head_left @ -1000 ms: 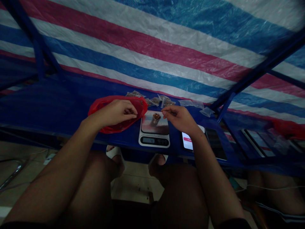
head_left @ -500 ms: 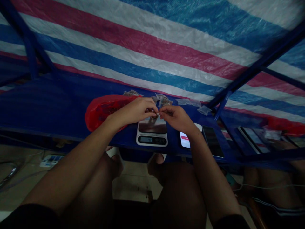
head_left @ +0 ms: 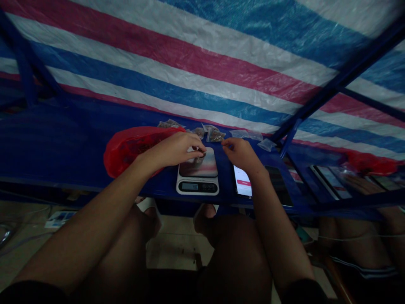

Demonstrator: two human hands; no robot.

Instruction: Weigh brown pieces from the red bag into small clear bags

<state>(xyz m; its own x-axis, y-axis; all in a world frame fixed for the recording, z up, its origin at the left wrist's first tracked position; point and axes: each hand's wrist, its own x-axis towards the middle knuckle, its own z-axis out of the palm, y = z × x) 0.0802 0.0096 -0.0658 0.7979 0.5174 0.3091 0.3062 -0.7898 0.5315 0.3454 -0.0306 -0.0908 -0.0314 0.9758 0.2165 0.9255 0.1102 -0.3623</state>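
A small white digital scale sits on a blue shelf. My left hand reaches over its platform, fingers pinched on a small cup that stands on the scale and is mostly hidden by them. Behind that arm lies a red plastic bag. My right hand hovers just right of the scale with its fingers curled together; what they hold, if anything, is hidden. Several small clear bags with brown contents lie behind the scale.
A lit phone and a dark phone lie right of the scale. A striped red, white and blue tarp hangs behind. A blue slanted frame bar runs up at the right. My bare knees are under the shelf.
My left hand left the red bag and came over the scale to the cup. My right hand met it above the cup, then drew back to the right.
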